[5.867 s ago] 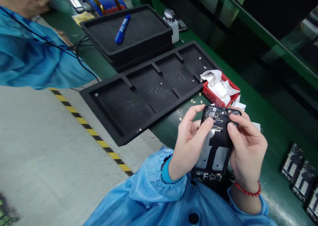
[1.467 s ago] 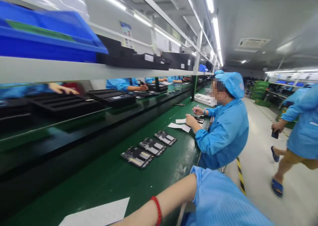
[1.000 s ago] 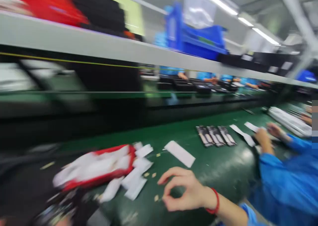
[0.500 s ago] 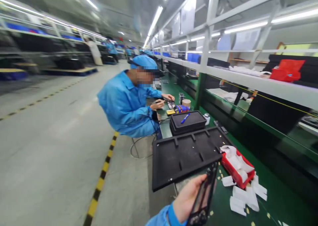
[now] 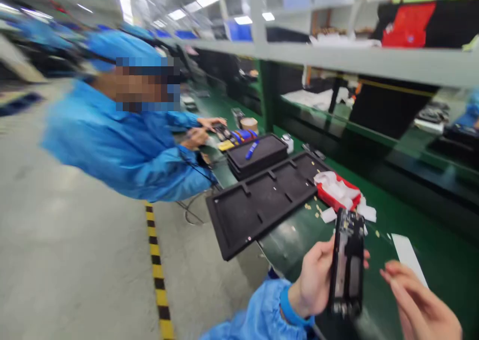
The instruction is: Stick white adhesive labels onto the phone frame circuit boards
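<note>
An opened black phone-like device [image 5: 348, 265], its inner parts showing, stands nearly upright over the green bench. My left hand [image 5: 316, 277] is wrapped round it from the left, with fingertips showing at its right edge. To the right of the device is my right hand [image 5: 422, 300], its thumb and fingertips drawn close together and not touching the device. Whether anything small is between those fingertips is hidden. Just beyond the device sits a red box [image 5: 355, 200] full of white pieces. A white strip [image 5: 407, 255] lies on the bench behind my right hand.
An empty black compartment tray [image 5: 267, 195] juts over the bench's left edge. Behind it are stacked black trays [image 5: 258, 155] with a blue pen [image 5: 252, 149] on top. A person in blue [image 5: 123, 135] sits at the left, hands at the bench. A shelf rail [image 5: 337, 58] runs above.
The view has swung right and closer to the bench. My right hand has come into view. The device in my left hand now stands more upright, its inner side facing me.
</note>
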A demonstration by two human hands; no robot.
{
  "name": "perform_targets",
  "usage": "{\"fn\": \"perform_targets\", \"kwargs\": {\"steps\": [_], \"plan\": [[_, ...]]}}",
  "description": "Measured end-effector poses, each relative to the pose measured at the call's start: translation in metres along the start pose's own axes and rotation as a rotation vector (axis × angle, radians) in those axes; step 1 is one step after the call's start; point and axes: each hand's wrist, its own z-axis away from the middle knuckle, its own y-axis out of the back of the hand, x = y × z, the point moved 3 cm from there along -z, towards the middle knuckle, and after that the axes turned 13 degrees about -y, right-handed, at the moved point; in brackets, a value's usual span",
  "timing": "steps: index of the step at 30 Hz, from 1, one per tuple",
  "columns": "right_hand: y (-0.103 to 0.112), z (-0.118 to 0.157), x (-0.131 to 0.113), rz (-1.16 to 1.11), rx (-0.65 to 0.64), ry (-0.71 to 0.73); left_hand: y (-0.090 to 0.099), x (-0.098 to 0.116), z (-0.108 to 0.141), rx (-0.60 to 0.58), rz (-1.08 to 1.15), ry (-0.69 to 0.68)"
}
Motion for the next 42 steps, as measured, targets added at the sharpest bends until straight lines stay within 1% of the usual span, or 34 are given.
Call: {"fn": "perform_targets", "kwargs": {"steps": [1,2,3,4,6,8,10,16,21,24,28,37,42], "plan": [[-0.006,0.004,-0.013,-0.035,-0.079,-0.024,-0.007,-0.001,0.005,0.012,-0.082,-0.059],[-0.014,0.007,-0.028,-0.044,-0.156,-0.027,-0.014,-0.002,0.009,-0.01,-0.144,-0.09],[-0.022,0.009,-0.043,-0.034,-0.226,-0.006,-0.021,-0.002,0.013,-0.081,-0.156,-0.058],[-0.03,0.009,-0.056,-0.014,-0.264,0.014,-0.028,-0.001,0.015,-0.146,-0.152,-0.029],[-0.041,0.008,-0.076,0.005,-0.286,0.062,-0.036,0.004,0.017,-0.268,-0.262,-0.031],[-0.047,0.008,-0.086,0.007,-0.288,0.1,-0.04,0.01,0.018,-0.338,-0.419,-0.079],[-0.048,0.009,-0.089,-0.007,-0.301,0.12,-0.042,0.012,0.019,-0.364,-0.526,-0.123],[-0.048,0.008,-0.089,-0.035,-0.353,0.139,-0.046,0.015,0.017,-0.383,-0.618,-0.203],[-0.049,0.007,-0.093,0.015,-0.345,0.168,-0.047,0.02,0.019,-0.468,-0.717,-0.192],[-0.049,0.008,-0.094,0.056,-0.329,0.207,-0.048,0.023,0.021,-0.495,-0.738,-0.197],[-0.05,0.008,-0.095,0.076,-0.308,0.216,-0.05,0.024,0.023,-0.478,-0.73,-0.185],[-0.05,0.009,-0.095,0.091,-0.309,0.218,-0.052,0.026,0.022,-0.42,-0.708,-0.156],[-0.05,0.009,-0.095,0.094,-0.289,0.22,-0.052,0.025,0.023,-0.42,-0.706,-0.168]]}}
